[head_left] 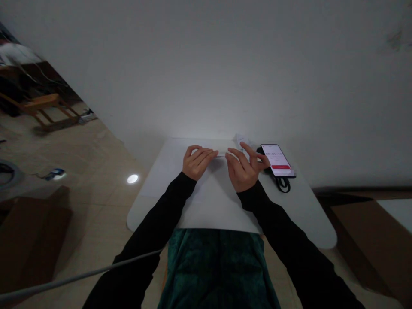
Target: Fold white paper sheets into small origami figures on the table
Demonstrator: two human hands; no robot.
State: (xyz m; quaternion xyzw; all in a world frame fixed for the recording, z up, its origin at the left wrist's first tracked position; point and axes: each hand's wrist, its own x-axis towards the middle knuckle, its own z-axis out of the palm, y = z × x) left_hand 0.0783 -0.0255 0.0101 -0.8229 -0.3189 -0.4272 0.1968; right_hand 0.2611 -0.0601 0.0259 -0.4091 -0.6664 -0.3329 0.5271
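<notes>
A small thin white piece that looks like folded paper [221, 154] spans the gap between my hands, a little above the table. My left hand [199, 162] is closed in a pinch on its left end, fingers pressed together. At its right end, my right hand [243, 169] has its thumb and a fingertip closed on the edge, while its other fingers are raised and spread. The fingers hide much of the piece. A flat white sheet of paper [164, 171] lies on the left of the white table [219, 214].
Beside my right hand lies a phone [275, 159] with a lit timer screen, over a coiled black cable [283, 185]. Crumpled white material [242, 139] sits by the wall [206, 77]. Cardboard boxes [370, 236] flank the table; a wooden chair [43, 102] stands far left.
</notes>
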